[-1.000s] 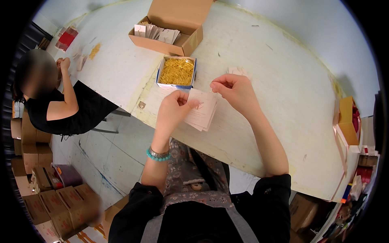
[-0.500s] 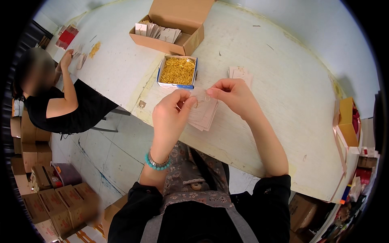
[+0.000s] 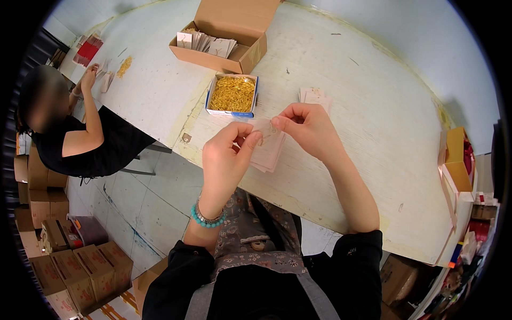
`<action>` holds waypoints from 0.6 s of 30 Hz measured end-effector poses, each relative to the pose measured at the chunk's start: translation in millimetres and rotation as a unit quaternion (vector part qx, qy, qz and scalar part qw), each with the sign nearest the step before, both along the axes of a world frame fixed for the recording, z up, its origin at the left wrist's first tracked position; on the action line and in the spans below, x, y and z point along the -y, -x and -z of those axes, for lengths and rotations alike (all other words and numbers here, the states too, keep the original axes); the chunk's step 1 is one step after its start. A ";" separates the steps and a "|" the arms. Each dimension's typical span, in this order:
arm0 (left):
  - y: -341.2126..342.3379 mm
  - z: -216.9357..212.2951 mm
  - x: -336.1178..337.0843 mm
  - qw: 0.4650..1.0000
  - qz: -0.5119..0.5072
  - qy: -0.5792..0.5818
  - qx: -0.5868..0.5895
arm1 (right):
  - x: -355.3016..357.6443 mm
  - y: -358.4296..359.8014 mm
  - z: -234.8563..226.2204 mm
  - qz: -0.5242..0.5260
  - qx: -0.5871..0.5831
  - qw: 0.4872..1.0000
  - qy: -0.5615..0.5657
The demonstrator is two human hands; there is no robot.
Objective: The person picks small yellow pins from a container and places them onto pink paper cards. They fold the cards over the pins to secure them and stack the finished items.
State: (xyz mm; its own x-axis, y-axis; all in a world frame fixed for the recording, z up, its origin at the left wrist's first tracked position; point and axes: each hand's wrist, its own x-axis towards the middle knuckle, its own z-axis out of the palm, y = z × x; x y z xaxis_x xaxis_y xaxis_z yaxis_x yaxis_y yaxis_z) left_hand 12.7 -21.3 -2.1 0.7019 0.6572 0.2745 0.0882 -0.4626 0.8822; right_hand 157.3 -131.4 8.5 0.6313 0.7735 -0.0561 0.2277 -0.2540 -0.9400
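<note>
My left hand (image 3: 226, 156) pinches a thin pale card (image 3: 261, 125) between thumb and fingers, above the near part of the table. At the card's right edge, my right hand (image 3: 310, 130) has thumb and forefinger closed on a small gold wire loop (image 3: 273, 128); whether it passes through the card is too small to tell. Below both hands lies a loose stack of pale pink cards (image 3: 266, 161), partly covered by them. Just beyond, a white and blue box (image 3: 230, 113) is filled with gold wire pieces (image 3: 233, 94). Another small pile of cards (image 3: 314, 97) lies past my right hand.
An opened cardboard box (image 3: 208, 60) holding cards stands at the back of the white table (image 3: 368, 144). On the left, a co-worker (image 3: 80, 133) handles cards near scattered gold pieces (image 3: 124, 66). Stacked cartons (image 3: 80, 277) stand on the floor, and a brown box (image 3: 456, 160) sits far right.
The card between my hands has tilted slightly, and the gold loop now sits closer against my right fingertips. Both hands stay in nearly the same place.
</note>
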 end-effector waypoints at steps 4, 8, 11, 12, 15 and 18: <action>0.3 -0.5 1.7 1.000 0.014 0.027 -0.006 | 1.2 1.7 -7.8 -0.006 0.005 0.999 0.031; -1.3 2.5 4.1 0.999 0.020 0.049 0.008 | 1.0 1.7 -4.0 0.003 0.028 0.999 0.029; -3.1 3.9 6.9 0.997 0.018 0.067 0.018 | 1.1 1.3 -3.7 0.002 0.025 0.999 0.021; -3.5 3.5 7.7 0.997 0.018 0.073 0.018 | 1.2 1.1 -3.3 0.003 0.024 0.999 0.021; -2.7 2.0 8.2 0.999 0.012 0.035 0.012 | 1.6 0.5 -3.2 0.009 0.030 0.999 0.020; -0.9 1.7 8.0 0.999 0.025 -0.032 -0.004 | 1.7 0.1 -3.8 0.023 0.042 0.999 0.015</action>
State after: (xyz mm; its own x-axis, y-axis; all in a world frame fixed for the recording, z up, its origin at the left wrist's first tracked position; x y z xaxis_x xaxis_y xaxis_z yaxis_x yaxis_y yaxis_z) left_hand 13.6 -29.3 -3.8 0.7357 0.6028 0.3089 0.0714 -0.5224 0.8497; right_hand 157.2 -133.2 12.3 0.6703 0.7417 -0.0248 0.2918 -0.2941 -0.9101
